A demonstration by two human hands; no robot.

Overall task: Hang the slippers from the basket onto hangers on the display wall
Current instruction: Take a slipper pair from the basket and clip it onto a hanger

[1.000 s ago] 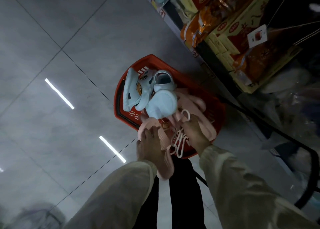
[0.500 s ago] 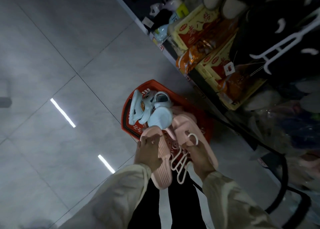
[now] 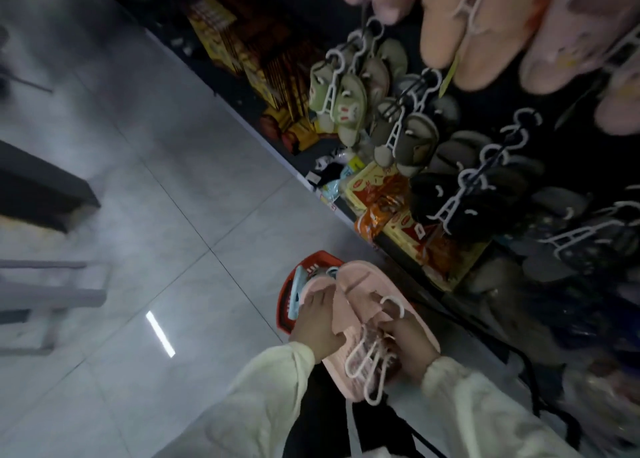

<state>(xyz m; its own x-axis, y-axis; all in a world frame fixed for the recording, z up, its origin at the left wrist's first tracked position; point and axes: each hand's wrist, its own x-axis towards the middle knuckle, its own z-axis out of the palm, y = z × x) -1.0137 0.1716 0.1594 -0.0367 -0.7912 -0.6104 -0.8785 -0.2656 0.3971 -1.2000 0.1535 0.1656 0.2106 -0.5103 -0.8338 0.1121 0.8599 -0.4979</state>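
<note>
A pair of pink slippers (image 3: 360, 295) with a white plastic hanger (image 3: 367, 357) across them is held over the red basket (image 3: 289, 295) on the floor. My left hand (image 3: 317, 322) grips the left slipper from its outer side. My right hand (image 3: 410, 340) holds the right slipper together with the hanger. Light blue slippers (image 3: 299, 284) still lie in the basket, mostly hidden behind the pink pair. The display wall (image 3: 485, 152) at the upper right carries green, grey, black and pink slippers on white hangers.
A low shelf edge runs diagonally along the floor with yellow and orange snack boxes (image 3: 391, 198). Grey tiled floor (image 3: 173, 215) spreads to the left, with a dark bench-like object (image 3: 41, 191) at the far left.
Both hands have lifted the pink slippers and hanger up out of the basket. The view has tilted up, bringing the display wall's hanging slippers into sight.
</note>
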